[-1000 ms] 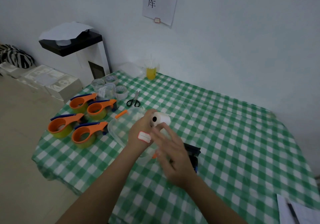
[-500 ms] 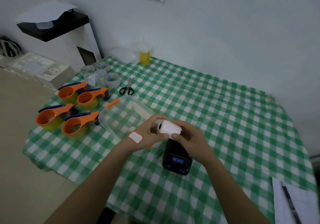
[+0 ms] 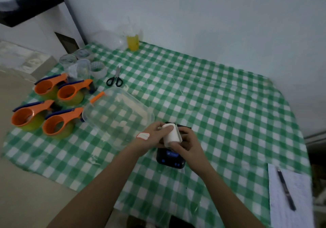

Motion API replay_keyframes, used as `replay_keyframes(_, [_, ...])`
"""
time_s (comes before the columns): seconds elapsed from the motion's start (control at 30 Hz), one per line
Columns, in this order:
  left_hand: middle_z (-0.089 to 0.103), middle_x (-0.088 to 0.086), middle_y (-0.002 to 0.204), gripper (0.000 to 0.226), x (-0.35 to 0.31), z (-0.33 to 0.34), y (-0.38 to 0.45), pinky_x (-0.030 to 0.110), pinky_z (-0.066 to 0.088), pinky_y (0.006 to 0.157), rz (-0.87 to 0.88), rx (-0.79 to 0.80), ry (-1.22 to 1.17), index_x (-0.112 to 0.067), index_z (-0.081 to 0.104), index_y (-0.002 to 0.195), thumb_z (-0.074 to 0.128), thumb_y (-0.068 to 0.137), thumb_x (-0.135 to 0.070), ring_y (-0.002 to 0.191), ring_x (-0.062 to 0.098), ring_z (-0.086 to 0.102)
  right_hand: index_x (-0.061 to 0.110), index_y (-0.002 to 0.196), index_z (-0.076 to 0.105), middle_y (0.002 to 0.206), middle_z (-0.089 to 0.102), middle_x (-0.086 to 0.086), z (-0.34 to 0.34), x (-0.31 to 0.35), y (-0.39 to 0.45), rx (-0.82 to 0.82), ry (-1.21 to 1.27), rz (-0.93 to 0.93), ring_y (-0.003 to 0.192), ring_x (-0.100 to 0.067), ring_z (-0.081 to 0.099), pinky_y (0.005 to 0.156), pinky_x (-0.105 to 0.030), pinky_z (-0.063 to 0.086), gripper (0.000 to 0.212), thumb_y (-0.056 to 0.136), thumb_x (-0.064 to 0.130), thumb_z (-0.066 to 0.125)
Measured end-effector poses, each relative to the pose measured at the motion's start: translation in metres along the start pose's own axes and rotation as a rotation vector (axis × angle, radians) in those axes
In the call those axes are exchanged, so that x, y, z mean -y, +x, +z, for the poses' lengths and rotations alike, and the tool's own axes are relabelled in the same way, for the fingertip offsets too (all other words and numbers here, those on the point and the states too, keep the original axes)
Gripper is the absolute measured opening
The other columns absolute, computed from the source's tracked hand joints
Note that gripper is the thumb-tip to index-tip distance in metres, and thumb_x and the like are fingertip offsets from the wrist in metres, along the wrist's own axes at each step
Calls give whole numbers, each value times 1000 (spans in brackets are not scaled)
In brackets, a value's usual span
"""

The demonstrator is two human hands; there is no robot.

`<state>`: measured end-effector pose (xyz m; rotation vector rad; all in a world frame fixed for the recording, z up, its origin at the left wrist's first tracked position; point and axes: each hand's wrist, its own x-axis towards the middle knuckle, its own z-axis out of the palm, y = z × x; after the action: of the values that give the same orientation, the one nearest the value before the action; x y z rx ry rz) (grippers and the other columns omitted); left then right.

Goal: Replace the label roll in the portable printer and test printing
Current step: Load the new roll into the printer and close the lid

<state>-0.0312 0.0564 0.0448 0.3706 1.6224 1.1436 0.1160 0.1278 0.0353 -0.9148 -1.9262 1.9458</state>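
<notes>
Table (image 3: 220,95) cluttered; printer (image 3: 170,161) sat near front edge. I held roll (image 3: 172,134) just above printer, left hand (image 3: 152,138) and right hand (image 3: 187,145) both clamped on it. Roll not seated, I judged; loading, closing, test print remained.

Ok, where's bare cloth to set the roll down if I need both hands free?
Right of the printer, up to the paper, is bare cloth. So is the stretch behind it toward the wall. The left is crowded: tub, tape dispensers, scissors.
</notes>
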Motion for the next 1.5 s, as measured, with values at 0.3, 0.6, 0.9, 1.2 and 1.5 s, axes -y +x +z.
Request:
replay_keyframes(0.3, [63, 6, 100, 40, -4, -4, 7, 36, 50, 81, -49, 234, 101, -17, 59, 106, 65, 79, -45, 92, 22, 60, 23, 123, 51, 133, 51, 1, -30, 12, 14, 24, -818, -504, 121, -6, 42, 99, -18, 36, 47, 79, 27, 65])
replay_keyframes(0.6, [68, 10, 103, 67, 14, -6, 16, 43, 51, 90, -70, 94, 302, -28, 70, 94, 37, 70, -80, 98, 30, 63, 18, 110, 55, 111, 68, -1, -32, -10, 15, 29, -991, -569, 100, -14, 61, 83, -26, 51, 43, 75, 43, 59])
replay_keyframes(0.9, [59, 9, 124, 37, 56, 5, 21, 37, 42, 102, 390, -102, 891, -13, 56, 121, 60, 85, -19, 115, 26, 52, 11, 114, 60, 111, 67, -7, -17, -64, 16, -178, -870, -131, 104, -27, 57, 89, -32, 45, 46, 72, 22, 77])
replay_keyframes(1.2, [60, 11, 125, 35, 68, 9, 37, 43, 49, 94, 523, -91, 1006, -7, 61, 112, 53, 78, -2, 115, 29, 52, 21, 116, 58, 100, 63, -8, -16, -73, 36, -214, -849, 34, 102, -25, 45, 80, -28, 30, 45, 75, 31, 72])
replay_keyframes(1.5, [67, 7, 107, 17, 71, 14, 53, 38, 48, 80, 496, -158, 1091, -10, 64, 97, 53, 85, -17, 103, 27, 57, 26, 123, 53, 112, 58, -10, -25, -81, 51, -95, -858, 105, 108, -26, 42, 85, -28, 31, 48, 78, 36, 68])
